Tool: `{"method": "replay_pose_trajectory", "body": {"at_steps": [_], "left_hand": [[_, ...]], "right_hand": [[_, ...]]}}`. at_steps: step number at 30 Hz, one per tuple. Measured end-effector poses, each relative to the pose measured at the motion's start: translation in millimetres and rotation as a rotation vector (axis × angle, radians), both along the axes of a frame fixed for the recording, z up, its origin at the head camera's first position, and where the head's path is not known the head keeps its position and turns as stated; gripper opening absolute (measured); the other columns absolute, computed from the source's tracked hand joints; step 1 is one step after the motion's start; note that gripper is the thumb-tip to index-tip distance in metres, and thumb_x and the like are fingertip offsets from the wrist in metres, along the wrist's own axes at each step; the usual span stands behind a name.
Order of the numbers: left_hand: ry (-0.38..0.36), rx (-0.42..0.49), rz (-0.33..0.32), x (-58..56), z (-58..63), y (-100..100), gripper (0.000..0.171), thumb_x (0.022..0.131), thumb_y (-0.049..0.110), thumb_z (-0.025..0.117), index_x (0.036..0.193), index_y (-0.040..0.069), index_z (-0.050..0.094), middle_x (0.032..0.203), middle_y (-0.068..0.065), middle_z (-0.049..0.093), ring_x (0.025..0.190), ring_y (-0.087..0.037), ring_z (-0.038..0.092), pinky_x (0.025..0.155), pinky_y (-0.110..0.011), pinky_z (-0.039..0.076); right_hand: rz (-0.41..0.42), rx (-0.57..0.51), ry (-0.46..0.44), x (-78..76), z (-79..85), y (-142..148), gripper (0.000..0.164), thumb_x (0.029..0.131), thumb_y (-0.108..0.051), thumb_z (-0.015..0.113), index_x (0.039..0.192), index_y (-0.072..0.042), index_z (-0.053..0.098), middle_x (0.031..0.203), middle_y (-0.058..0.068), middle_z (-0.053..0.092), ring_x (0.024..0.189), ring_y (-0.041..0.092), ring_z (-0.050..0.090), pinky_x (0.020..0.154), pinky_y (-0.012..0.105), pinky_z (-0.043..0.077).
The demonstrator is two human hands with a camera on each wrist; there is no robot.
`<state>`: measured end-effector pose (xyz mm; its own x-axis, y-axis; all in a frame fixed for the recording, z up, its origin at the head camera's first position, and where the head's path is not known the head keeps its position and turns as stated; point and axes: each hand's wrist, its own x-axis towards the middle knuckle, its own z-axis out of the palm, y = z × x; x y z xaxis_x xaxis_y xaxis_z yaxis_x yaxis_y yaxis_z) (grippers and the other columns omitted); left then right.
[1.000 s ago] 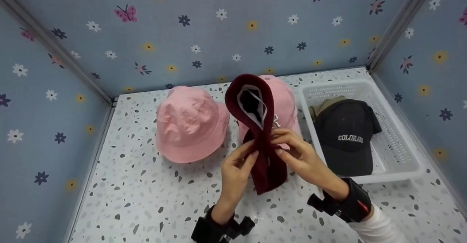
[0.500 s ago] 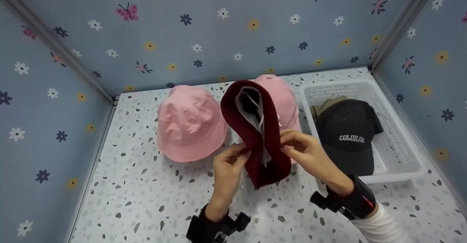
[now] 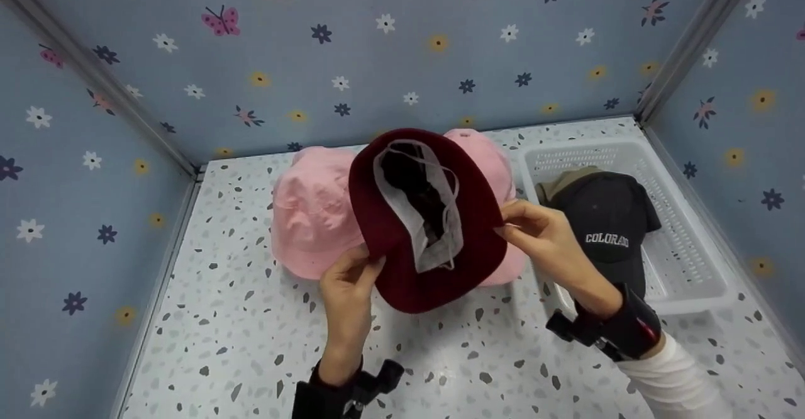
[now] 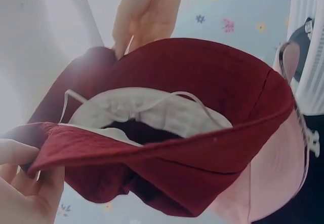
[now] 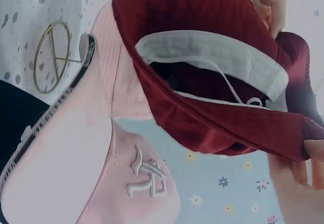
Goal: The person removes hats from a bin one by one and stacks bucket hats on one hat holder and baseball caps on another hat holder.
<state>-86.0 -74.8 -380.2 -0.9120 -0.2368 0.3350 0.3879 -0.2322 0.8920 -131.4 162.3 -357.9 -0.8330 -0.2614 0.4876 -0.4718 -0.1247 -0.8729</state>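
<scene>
The left hand and right hand pinch the maroon hat at eight and three o'clock. Whether it touches the pink cap, toward two, is unclear.

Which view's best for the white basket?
Head: it shows the white basket nearly whole, with the black cap inside. Left wrist gets only a slotted strip at frame right; right wrist, I can't make it out.

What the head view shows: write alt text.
The left hand and right hand pinch the brim of a maroon bucket hat partly hiding a pink bucket hat and pink baseball cap. At right, a white plastic basket holds a black COLORADO baseball cap.
</scene>
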Motion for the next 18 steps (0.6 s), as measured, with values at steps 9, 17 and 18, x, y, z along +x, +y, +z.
{"method": "replay_pose_trajectory", "body": {"at_steps": [9,17,18], "left_hand": [[0.036,0.014,0.034,-4.5,1.1,-20,0.037,0.075,-0.015,0.055,0.078,0.019,0.068,0.077,0.006,0.066,0.074,-0.006,0.060,0.068,-0.018,0.048],[0.083,0.047,0.041,-11.8,-1.0,-35,0.040,0.073,-0.021,0.046,0.072,0.013,0.067,0.077,0.004,0.064,0.079,-0.009,0.060,0.071,-0.019,0.049],[0.102,0.042,0.047,-13.4,-1.3,-36,0.039,0.072,-0.022,0.046,0.070,0.011,0.066,0.079,0.002,0.063,0.081,-0.011,0.059,0.073,-0.020,0.048]], "right_hand": [[-0.086,-0.004,0.081,-4.7,3.3,-3,0.019,0.076,0.018,0.054,0.084,0.004,0.064,0.087,0.003,0.063,0.086,0.015,0.058,0.077,0.023,0.048],[-0.186,0.057,0.184,-10.1,8.6,-6,0.010,0.072,0.021,0.055,0.075,0.013,0.059,0.089,0.000,0.059,0.088,0.015,0.055,0.078,0.022,0.047],[-0.187,0.049,0.183,-11.0,9.3,-7,0.009,0.073,0.021,0.055,0.075,0.013,0.059,0.089,0.001,0.058,0.087,0.015,0.054,0.077,0.022,0.047]]}}
